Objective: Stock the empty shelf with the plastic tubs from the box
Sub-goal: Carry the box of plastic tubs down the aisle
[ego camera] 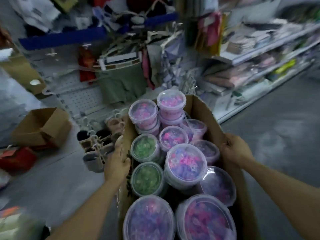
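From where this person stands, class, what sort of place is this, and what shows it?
Most likely a shop aisle. Shelves carry packed goods, clothes hang on a pegboard wall, and the left hand and right hand grip a cardboard box full of lidded plastic tubs.

Bare forearms reach in from the lower corners; left hand (117,163) and right hand (236,149), mid-frame, grip opposite walls of a brown cardboard box (204,115).

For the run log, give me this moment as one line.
left hand holds box left wall | right hand grips right rim | tubs in box, none picked
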